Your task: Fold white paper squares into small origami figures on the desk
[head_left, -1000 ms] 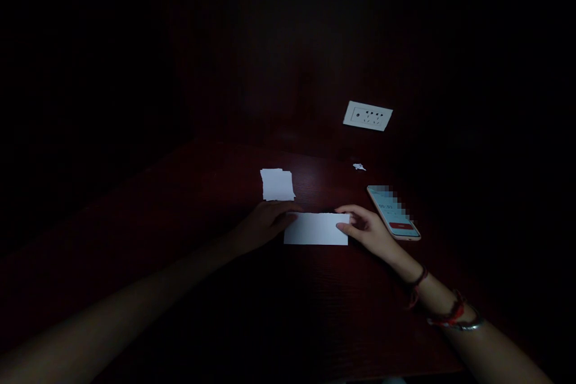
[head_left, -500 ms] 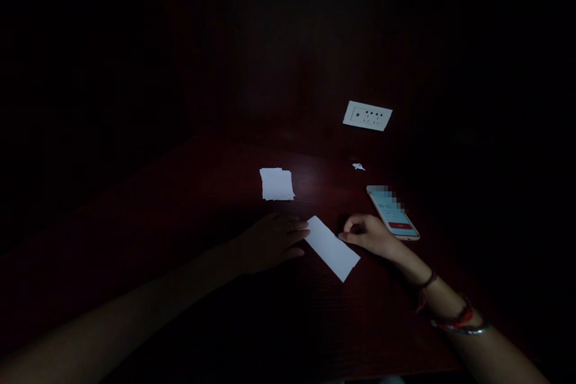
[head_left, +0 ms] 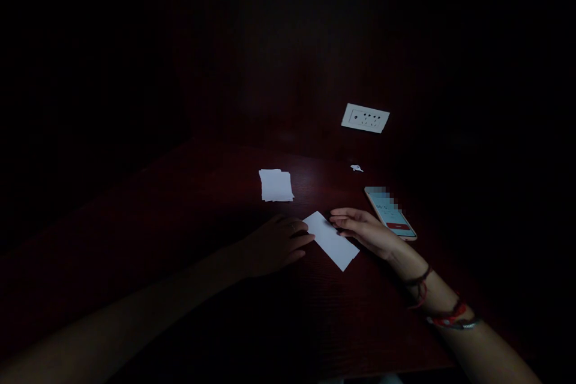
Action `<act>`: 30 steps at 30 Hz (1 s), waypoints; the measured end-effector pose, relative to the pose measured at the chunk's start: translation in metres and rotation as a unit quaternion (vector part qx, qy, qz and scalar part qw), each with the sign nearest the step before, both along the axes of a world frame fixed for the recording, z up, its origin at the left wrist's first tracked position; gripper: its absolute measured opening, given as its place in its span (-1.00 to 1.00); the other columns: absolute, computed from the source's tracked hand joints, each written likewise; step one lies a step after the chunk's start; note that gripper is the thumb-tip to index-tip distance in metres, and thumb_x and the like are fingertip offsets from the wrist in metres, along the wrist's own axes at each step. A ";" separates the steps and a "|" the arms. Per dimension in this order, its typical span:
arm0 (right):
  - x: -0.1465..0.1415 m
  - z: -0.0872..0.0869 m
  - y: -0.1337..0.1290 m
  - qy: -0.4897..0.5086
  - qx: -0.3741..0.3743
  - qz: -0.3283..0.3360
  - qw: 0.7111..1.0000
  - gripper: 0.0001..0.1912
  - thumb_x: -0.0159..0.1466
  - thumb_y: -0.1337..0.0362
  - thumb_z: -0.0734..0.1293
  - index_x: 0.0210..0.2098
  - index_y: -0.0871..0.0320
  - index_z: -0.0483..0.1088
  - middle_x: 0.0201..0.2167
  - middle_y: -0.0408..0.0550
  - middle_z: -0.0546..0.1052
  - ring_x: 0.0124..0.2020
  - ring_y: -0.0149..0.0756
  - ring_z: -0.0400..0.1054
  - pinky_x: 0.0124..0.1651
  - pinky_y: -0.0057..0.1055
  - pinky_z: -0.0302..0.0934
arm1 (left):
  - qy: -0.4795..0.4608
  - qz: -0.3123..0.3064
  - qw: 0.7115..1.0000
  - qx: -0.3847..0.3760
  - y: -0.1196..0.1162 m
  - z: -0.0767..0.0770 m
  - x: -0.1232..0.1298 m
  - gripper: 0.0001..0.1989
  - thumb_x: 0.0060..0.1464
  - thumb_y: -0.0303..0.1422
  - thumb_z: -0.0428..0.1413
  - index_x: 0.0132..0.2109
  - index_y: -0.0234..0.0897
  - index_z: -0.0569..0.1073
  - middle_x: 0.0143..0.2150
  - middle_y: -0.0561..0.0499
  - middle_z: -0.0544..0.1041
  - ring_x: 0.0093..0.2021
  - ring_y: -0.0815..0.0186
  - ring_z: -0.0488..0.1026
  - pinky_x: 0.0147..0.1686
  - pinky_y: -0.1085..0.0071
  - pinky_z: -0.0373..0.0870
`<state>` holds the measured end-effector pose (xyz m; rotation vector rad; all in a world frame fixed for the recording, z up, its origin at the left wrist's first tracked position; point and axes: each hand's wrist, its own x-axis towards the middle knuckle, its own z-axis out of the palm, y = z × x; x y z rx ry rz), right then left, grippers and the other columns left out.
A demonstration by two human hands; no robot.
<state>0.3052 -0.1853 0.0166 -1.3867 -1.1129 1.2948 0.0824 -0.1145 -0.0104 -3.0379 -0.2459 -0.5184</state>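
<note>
The white paper strip (head_left: pixel 337 247) lies slantwise on the dark surface (head_left: pixel 202 186), between the two hands. The left hand (head_left: pixel 274 247) has its fingers apart, the tips over the strip's left edge, probably to steady it. The right hand (head_left: pixel 366 235) reaches over the opposite long edge, its fingers loosely extended and not clamped; whether they press the paper or hover just above it, I cannot tell. With a hand at each long side, the strip seems placed for turning or squaring.

The paper stack (head_left: pixel 276 186) sits beyond the left hand, its edges uneven — apparently set aside to leave the middle to the strip. The phone (head_left: pixel 389 215) lies just beside the right hand, limiting sideways room there. A scrap (head_left: pixel 356 168) rests farther back, below the wall socket (head_left: pixel 365 118). Room toward the near edge looks ample — the strip lies well back from it.
</note>
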 end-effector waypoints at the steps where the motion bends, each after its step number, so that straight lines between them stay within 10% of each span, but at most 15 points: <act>1: -0.001 0.001 0.000 0.008 0.005 -0.007 1.000 -0.69 0.06 0.37 0.30 -0.17 0.20 0.32 -0.17 0.01 0.41 -0.21 -0.38 0.33 -0.23 -0.51 0.26 | -0.003 -0.002 1.000 0.000 -0.001 0.001 0.000 -0.67 0.16 -0.30 -0.12 0.07 -0.19 0.20 0.01 -0.05 0.27 -0.01 0.20 0.19 -0.03 0.25 0.05; 11: 0.009 0.001 0.001 0.117 -0.031 -0.007 0.993 -0.75 0.16 0.37 0.19 -0.16 0.20 0.33 -0.22 0.02 0.46 -0.22 -0.34 0.37 -0.13 -0.35 0.25 | -0.002 -0.008 1.000 0.009 0.001 -0.004 0.000 -0.66 0.16 -0.30 -0.12 0.08 -0.17 0.18 0.05 -0.02 0.26 0.07 0.16 0.10 0.01 0.20 0.02; 21: 0.005 -0.011 0.011 -0.113 0.057 0.028 0.992 -0.79 -0.02 0.37 0.32 -0.34 0.25 0.40 -0.42 -0.08 0.48 -0.46 -0.42 0.32 -0.39 -0.48 0.22 | 0.002 -0.024 1.000 0.009 -0.002 0.000 0.002 -0.66 0.17 -0.32 -0.14 0.10 -0.17 0.17 0.07 0.02 0.25 0.11 0.16 0.05 0.05 0.20 -0.02; 30: 0.007 -0.008 -0.002 -0.467 0.318 0.130 0.815 -0.76 0.16 0.43 0.15 -0.25 0.15 0.39 -0.27 -0.06 0.44 -0.24 -0.34 0.30 -0.14 -0.38 0.16 | 0.013 -0.010 1.000 0.007 0.001 0.001 0.008 -0.66 0.16 -0.29 -0.13 0.09 -0.16 0.17 0.09 -0.01 0.21 0.10 0.14 0.05 0.04 0.18 -0.01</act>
